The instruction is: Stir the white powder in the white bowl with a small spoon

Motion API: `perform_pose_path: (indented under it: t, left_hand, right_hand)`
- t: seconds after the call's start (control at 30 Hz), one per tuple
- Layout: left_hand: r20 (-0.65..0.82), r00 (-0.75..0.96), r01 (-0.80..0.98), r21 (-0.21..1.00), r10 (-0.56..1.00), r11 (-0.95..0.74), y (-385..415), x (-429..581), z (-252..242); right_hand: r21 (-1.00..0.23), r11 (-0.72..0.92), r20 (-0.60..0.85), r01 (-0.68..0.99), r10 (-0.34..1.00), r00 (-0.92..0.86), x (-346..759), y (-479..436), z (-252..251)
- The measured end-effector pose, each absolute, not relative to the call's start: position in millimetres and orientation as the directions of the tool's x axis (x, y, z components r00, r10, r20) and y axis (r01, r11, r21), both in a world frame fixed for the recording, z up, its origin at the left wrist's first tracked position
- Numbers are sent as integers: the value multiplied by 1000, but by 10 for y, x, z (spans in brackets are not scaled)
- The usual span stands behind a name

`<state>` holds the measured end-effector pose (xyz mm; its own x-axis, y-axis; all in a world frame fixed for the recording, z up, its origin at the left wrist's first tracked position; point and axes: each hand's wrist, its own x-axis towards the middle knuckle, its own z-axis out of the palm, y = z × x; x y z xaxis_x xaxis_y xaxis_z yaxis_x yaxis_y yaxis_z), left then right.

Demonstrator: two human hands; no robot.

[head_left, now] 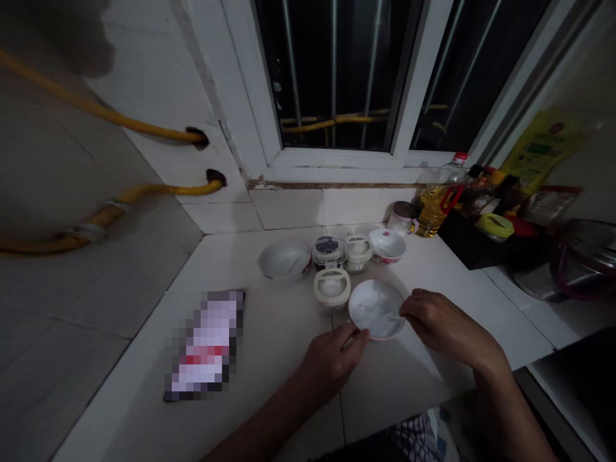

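A small white bowl (357, 296) with a reddish rim stands on the counter, holding white material, perhaps powder or liquid. My left hand (334, 356) grips its near left rim between thumb and fingers. At the bowl's right edge, my right hand (440, 327) is closed in a pinch on a thin utensil that reaches into the white contents; its kind is mostly hidden by the fingers. Just left of the bowl is a clear jar with a cream-rimmed lid (332, 287). Behind it sit a dark-filled jar (328, 251) and another lidded jar (359, 253).
A larger bowl (285, 260) and a patterned bowl (387, 245) stand farther back. A blurred phone-like slab (206, 346) lies left. An oil bottle (433, 205), a lidded mug (403, 218), a black box (464, 237) and a metal pot (572, 263) line the right.
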<state>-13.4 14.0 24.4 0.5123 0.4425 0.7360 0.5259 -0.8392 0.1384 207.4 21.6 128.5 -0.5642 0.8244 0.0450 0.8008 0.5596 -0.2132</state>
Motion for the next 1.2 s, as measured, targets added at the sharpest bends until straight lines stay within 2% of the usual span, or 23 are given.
perform_pose_path:
  t: [0.2, 0.3, 0.43, 0.57, 0.63, 0.8, 1.0, 1.2]
  left_hand:
    - [701, 515, 519, 203, 493, -831, 141, -136, 196]
    - [699, 520, 508, 207, 490, -836, 144, -142, 192]
    - [709, 523, 497, 196, 473, -845, 144, -147, 221]
    - [707, 531, 518, 165, 467, -839, 119, -149, 212]
    - [708, 534, 523, 152, 462, -839, 99, -149, 189]
    - [697, 553, 515, 147, 458, -845, 72, -141, 148]
    - [698, 549, 515, 150, 460, -844, 89, -125, 189]
    - [698, 556, 511, 142, 451, -848, 98, -125, 212]
  right_hand:
    - [-354, 506, 165, 786, 861, -480, 2052, 291, 1300]
    - [-467, 463, 204, 754, 885, -418, 2071, 485, 1248]
    - [-586, 400, 173, 705, 911, -374, 2109, 672, 1095]
    - [-782, 265, 103, 564, 948, -302, 2181, 698, 962]
    - [-837, 225, 91, 499, 956, -279, 2232, 684, 938]
    - [-869, 194, 77, 455, 962, -263, 2274, 657, 919]
    - [-936, 47, -83, 350, 934, -348, 2149, 670, 866]
    - [-963, -112, -158, 243, 971, -178, 2191, 752, 852]
